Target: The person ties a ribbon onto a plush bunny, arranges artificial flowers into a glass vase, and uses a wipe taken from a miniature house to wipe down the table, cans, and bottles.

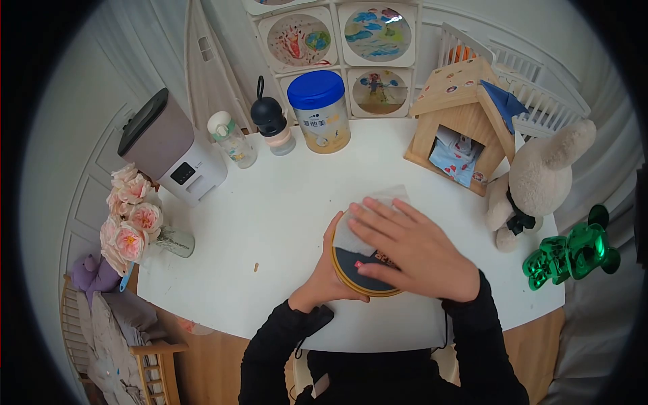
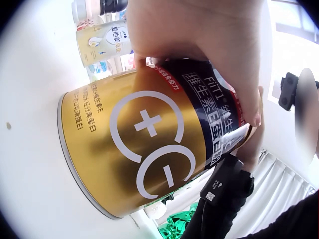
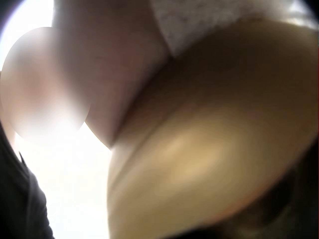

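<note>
A gold and dark blue protein powder can (image 2: 94, 154) stands near the front middle of the white table. My left hand (image 1: 322, 278) grips its side, thumb and fingers spread around it near the top. A white wipe (image 1: 347, 237) lies over the far part of the dark lid (image 1: 345, 260). My right hand (image 1: 420, 251) rests flat over wipe and lid, its fingers straight and slightly spread. In the right wrist view, the can's gold side (image 3: 189, 164) is blurred, with the wipe (image 3: 209, 22) above it.
Along the back stand a grey-white dispenser (image 1: 182, 145), two bottles and a blue-lidded tin (image 1: 324, 118). A wooden toy house (image 1: 455, 125), plush rabbit (image 1: 540, 179) and shiny green figure (image 1: 574, 250) are to the right. Pink flowers (image 1: 131, 223) stand left.
</note>
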